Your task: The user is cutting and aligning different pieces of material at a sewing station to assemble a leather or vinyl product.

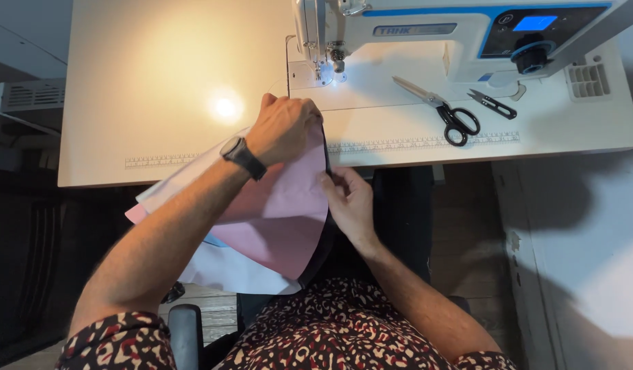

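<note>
We grip pink fabric (pixel 289 205) below the sewing machine (pixel 426 34): left hand (pixel 283 128) clamped on top, right hand (pixel 347 199) pinching its edge.

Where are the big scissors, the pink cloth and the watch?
Scissors (pixel 448 113): head view, at the pivot above the black handles.
Pink cloth (pixel 289 212): head view, middle of the sheet.
Watch (pixel 243 157): head view, on the black band.

The sewing machine (pixel 460 34) is cut off by the top edge, its needle blurred.

blue screen (pixel 534 22) on sewing machine (pixel 426 34), seemingly rectangular
</note>
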